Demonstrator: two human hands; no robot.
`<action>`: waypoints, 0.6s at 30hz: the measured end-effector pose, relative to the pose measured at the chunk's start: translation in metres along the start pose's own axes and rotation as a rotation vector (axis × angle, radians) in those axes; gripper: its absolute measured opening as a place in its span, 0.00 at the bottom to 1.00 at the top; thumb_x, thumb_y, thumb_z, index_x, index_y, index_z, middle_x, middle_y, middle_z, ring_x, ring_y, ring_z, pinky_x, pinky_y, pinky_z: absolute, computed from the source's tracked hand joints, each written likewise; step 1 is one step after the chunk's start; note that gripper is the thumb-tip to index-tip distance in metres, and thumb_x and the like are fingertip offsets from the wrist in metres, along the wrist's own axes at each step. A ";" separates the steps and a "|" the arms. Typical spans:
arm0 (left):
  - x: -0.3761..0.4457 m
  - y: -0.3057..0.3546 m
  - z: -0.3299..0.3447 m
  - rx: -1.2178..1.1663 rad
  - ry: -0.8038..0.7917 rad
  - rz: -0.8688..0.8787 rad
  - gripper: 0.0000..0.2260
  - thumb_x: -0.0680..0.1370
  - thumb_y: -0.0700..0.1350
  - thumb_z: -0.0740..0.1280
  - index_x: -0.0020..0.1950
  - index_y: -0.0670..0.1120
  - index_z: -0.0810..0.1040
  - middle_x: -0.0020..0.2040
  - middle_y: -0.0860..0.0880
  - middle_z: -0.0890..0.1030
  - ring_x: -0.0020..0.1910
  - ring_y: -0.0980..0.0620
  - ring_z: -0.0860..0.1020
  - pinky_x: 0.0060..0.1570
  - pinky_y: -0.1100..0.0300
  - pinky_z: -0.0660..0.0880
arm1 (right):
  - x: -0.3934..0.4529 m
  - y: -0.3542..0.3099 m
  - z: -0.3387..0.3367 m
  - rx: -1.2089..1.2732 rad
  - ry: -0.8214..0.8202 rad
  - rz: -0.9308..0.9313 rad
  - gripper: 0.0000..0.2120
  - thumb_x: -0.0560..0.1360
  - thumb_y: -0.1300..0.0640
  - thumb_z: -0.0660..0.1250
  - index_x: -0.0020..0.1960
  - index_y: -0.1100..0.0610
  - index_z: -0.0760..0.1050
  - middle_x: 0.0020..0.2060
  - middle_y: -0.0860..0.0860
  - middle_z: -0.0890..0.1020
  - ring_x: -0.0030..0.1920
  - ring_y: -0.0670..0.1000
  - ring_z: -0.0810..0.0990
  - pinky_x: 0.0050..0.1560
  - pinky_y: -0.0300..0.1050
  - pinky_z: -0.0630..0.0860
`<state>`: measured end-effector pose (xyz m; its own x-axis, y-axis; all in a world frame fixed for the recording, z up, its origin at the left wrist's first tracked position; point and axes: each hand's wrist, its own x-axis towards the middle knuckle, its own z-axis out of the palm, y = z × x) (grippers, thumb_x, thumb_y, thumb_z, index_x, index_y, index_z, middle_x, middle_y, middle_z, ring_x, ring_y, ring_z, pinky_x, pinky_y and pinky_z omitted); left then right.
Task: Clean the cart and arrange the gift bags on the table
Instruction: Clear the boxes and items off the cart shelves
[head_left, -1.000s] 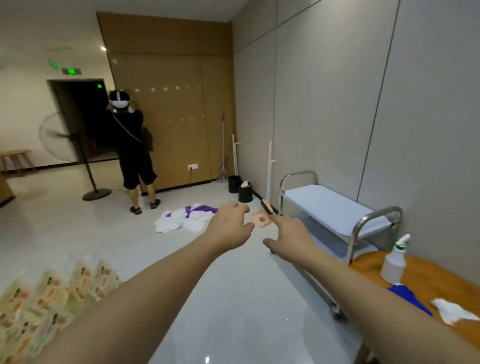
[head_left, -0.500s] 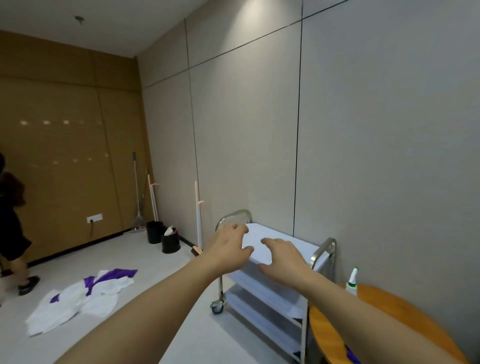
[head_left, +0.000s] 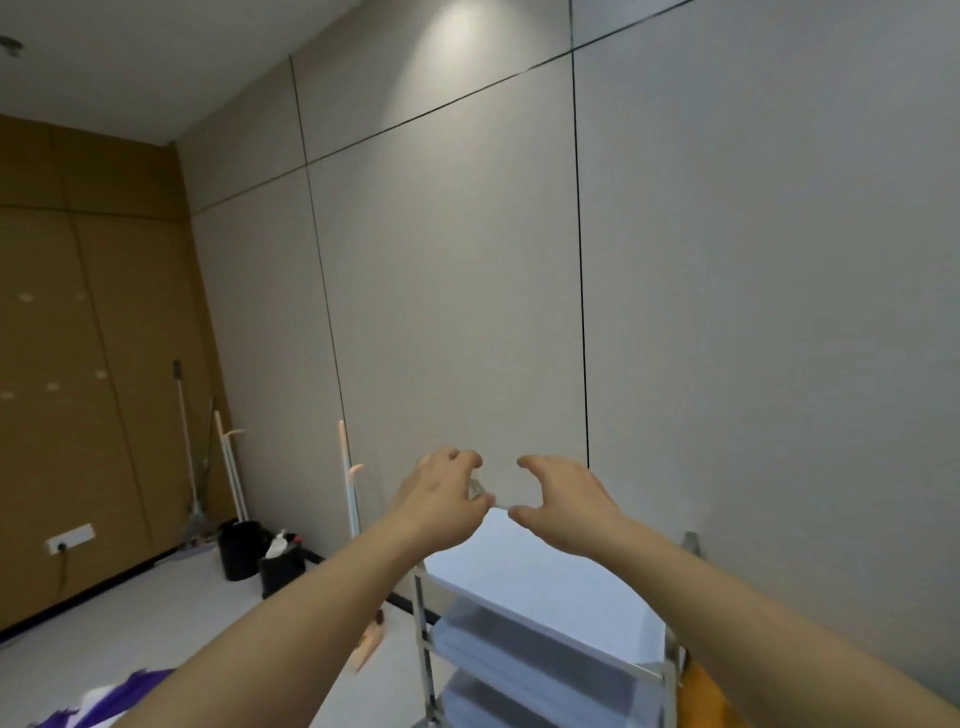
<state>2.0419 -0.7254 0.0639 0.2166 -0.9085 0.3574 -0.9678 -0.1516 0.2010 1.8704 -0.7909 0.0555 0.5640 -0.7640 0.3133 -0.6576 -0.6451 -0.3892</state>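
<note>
Head view. Both my bare forearms reach forward, entering from the lower corners and converging toward the centre. My left hand (head_left: 441, 506) lies at about 11 o'clock from my right hand (head_left: 566, 501), the two near but apart, backs up. Each has its fingers (head_left: 535, 462) loosely curved and its thumb spread below, forming a facing pair of C shapes. My left thumb tip may touch something small and pale, though blur prevents certainty. My right hand holds nothing. Both wrists are nearly straight.
</note>
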 end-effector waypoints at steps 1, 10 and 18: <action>0.017 -0.007 0.008 -0.010 -0.001 0.004 0.23 0.81 0.58 0.64 0.74 0.53 0.69 0.72 0.52 0.70 0.70 0.49 0.68 0.64 0.52 0.68 | 0.017 0.006 0.006 0.008 0.001 0.006 0.33 0.78 0.44 0.67 0.78 0.53 0.62 0.74 0.51 0.70 0.74 0.54 0.66 0.72 0.49 0.66; 0.173 -0.068 0.085 -0.064 -0.085 -0.021 0.23 0.81 0.58 0.64 0.74 0.52 0.68 0.72 0.51 0.69 0.73 0.48 0.65 0.70 0.49 0.68 | 0.167 0.072 0.079 0.072 -0.077 0.104 0.33 0.78 0.45 0.67 0.79 0.51 0.61 0.74 0.50 0.69 0.75 0.53 0.65 0.72 0.48 0.65; 0.273 -0.138 0.149 -0.064 -0.170 -0.014 0.22 0.81 0.57 0.63 0.74 0.51 0.68 0.71 0.50 0.69 0.72 0.48 0.65 0.70 0.49 0.68 | 0.284 0.096 0.146 0.059 -0.110 0.160 0.33 0.78 0.44 0.67 0.79 0.50 0.61 0.74 0.49 0.70 0.74 0.53 0.66 0.72 0.48 0.66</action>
<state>2.2158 -1.0103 -0.0025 0.1997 -0.9601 0.1958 -0.9535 -0.1444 0.2645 2.0406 -1.0675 -0.0196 0.5084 -0.8483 0.1482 -0.7146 -0.5116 -0.4771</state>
